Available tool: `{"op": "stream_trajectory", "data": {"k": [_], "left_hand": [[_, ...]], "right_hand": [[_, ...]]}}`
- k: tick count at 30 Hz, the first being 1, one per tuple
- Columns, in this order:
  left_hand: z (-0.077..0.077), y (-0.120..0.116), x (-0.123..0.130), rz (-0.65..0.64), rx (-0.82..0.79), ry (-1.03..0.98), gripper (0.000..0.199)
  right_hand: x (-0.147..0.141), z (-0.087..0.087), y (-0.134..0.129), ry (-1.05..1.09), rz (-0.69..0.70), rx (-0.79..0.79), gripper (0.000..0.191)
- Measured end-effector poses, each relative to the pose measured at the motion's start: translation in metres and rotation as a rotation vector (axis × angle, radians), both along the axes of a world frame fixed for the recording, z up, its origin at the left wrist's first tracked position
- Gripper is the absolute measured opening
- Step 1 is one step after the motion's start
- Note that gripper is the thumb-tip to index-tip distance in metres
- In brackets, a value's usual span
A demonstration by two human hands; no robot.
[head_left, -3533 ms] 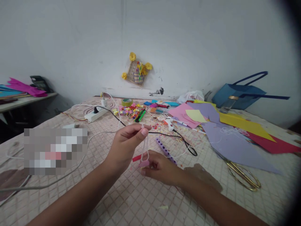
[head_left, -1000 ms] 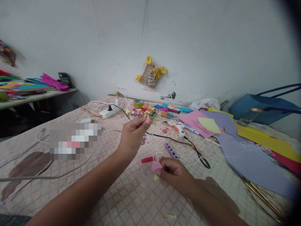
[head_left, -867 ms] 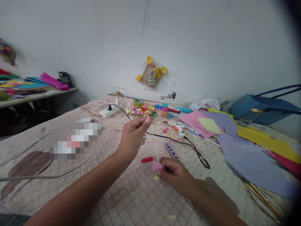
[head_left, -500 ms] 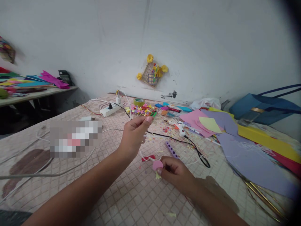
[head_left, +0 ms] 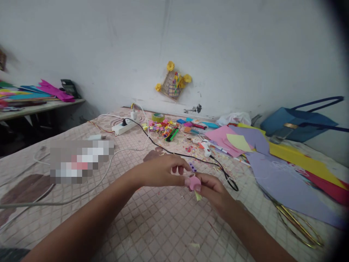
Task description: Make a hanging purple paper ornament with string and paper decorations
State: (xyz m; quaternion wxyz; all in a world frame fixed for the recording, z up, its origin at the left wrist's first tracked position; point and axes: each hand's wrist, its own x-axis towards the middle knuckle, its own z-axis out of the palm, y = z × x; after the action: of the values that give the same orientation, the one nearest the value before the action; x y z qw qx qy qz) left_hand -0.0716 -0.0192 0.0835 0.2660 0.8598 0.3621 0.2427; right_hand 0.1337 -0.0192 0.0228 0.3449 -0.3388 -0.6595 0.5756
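While pinching the pink disc [head_left: 195, 183] in the right hand [head_left: 214, 190] over the near middle of the bench [head_left: 152, 225], has lowered the left hand [head_left: 166, 171] from its raised spot farther off to the disc's left edge. Cannot tell whether grasping anything with that left grip. Now brings both hands together at one piece, with a pale yellow strip [head_left: 198, 195] just below and a spotted purple strip [head_left: 192, 167] beyond.

Pale, smudged wall [head_left: 240, 54] behind 2 tables [head_left: 147, 229].
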Motion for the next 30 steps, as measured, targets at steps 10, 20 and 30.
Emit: {"op": "stream_trajectory", "data": {"k": [10,20,30], "left_hand": [[-0.021,-0.003,0.021,0.001,0.148,-0.112,0.023],[-0.024,-0.009,0.021,0.085,0.631,-0.253,0.021],[-0.023,-0.007,0.031,0.340,-0.218,-0.893,0.018]], "right_hand": [[-0.003,0.036,-0.011,0.112,-0.170,-0.189,0.027],[-0.002,0.056,-0.004,-0.062,-0.042,-0.176,0.025],[-0.015,0.055,0.015,0.088,-0.055,0.273,0.039]]}}
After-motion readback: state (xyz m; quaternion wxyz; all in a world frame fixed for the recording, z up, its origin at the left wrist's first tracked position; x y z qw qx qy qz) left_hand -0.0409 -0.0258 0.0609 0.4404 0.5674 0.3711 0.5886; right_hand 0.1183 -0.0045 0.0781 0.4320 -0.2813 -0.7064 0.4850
